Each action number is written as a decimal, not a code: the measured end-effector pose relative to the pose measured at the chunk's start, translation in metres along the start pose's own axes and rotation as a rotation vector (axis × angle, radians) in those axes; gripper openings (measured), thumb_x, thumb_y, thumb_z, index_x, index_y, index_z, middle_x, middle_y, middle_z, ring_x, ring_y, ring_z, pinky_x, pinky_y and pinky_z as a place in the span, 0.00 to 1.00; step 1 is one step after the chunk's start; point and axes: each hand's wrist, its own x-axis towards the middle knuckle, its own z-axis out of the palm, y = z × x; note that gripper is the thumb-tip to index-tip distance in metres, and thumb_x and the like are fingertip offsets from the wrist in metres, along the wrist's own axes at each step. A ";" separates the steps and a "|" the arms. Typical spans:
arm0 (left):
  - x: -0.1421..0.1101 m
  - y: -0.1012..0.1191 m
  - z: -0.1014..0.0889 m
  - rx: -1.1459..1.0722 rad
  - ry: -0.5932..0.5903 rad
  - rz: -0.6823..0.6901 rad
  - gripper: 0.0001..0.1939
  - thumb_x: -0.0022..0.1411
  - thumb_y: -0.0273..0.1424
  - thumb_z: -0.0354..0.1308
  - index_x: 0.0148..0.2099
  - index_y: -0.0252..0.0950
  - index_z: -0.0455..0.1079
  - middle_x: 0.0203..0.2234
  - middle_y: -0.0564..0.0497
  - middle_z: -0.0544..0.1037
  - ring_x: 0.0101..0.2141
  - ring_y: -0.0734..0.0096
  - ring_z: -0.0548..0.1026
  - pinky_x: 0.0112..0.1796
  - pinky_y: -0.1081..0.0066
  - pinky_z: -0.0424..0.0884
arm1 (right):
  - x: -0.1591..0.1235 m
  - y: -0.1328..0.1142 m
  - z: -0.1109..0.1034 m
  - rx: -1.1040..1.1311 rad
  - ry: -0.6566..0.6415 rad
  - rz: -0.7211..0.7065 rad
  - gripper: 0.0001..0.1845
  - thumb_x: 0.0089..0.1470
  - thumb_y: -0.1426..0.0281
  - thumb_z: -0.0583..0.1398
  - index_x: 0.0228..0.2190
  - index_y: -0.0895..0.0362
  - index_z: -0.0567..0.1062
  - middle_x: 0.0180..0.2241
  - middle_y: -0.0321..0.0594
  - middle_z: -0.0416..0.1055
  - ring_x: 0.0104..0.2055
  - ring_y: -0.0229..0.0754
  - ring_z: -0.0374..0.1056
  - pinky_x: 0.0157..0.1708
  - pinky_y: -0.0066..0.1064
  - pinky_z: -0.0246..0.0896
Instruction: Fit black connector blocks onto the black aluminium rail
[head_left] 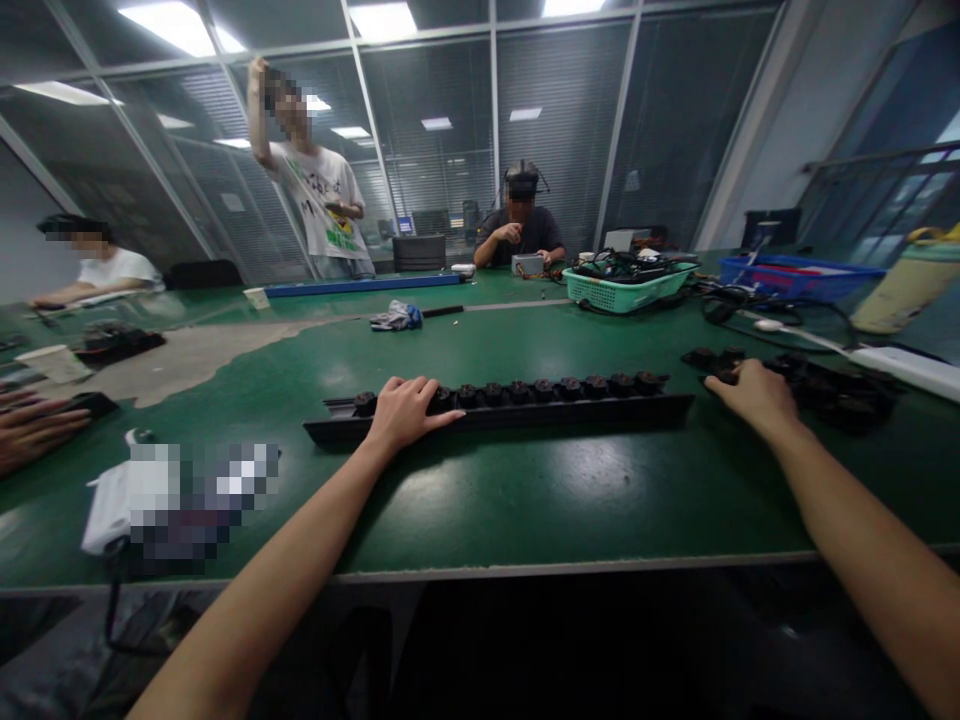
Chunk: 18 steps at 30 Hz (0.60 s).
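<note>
Left hand (403, 410) on black channel (570, 413), thumb spread from fingers; cannot tell whether it grips. Round black parts (519, 392) rowed in channel, mostly right of left hand. Right hand (756, 396) beside dark pile (844, 388); cannot tell whether pinching.

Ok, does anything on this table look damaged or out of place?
Yes: towards the left, the green tabletop has a ragged-edged, greyish patch, as if its covering were worn or torn. The black rail under the left hand shows no obvious damage.
</note>
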 end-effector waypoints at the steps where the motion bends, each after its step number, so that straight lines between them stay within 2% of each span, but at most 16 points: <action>1: 0.000 0.000 0.000 -0.002 0.000 0.000 0.34 0.62 0.61 0.44 0.43 0.36 0.72 0.34 0.44 0.77 0.34 0.59 0.75 0.41 0.61 0.62 | 0.001 0.002 -0.001 -0.060 -0.012 0.029 0.31 0.53 0.52 0.59 0.46 0.65 0.74 0.44 0.65 0.71 0.47 0.61 0.64 0.39 0.43 0.56; 6: 0.000 0.000 -0.001 -0.006 -0.001 0.001 0.34 0.63 0.61 0.44 0.42 0.36 0.71 0.34 0.44 0.77 0.34 0.58 0.75 0.42 0.61 0.62 | 0.006 0.010 -0.001 -0.245 0.022 0.072 0.32 0.54 0.50 0.57 0.45 0.67 0.76 0.53 0.68 0.64 0.58 0.69 0.51 0.53 0.54 0.44; 12: 0.000 0.000 0.000 -0.052 0.000 -0.015 0.33 0.62 0.61 0.46 0.42 0.36 0.72 0.34 0.43 0.78 0.35 0.58 0.75 0.41 0.60 0.62 | 0.007 0.015 0.002 -0.287 -0.014 0.139 0.31 0.54 0.51 0.59 0.46 0.66 0.75 0.59 0.69 0.53 0.62 0.70 0.44 0.56 0.56 0.40; 15: 0.000 0.000 0.000 -0.059 0.000 -0.014 0.33 0.62 0.61 0.45 0.43 0.36 0.72 0.35 0.43 0.78 0.35 0.58 0.75 0.41 0.60 0.62 | 0.006 0.015 0.003 -0.287 -0.021 0.191 0.33 0.55 0.54 0.58 0.52 0.69 0.70 0.62 0.72 0.47 0.63 0.72 0.42 0.57 0.57 0.39; 18: 0.000 0.000 0.000 -0.034 -0.003 -0.011 0.33 0.62 0.61 0.44 0.43 0.36 0.71 0.35 0.43 0.78 0.34 0.58 0.75 0.41 0.60 0.62 | 0.003 0.015 0.003 -0.267 0.026 0.214 0.33 0.57 0.60 0.56 0.58 0.68 0.64 0.62 0.72 0.45 0.65 0.73 0.40 0.58 0.59 0.36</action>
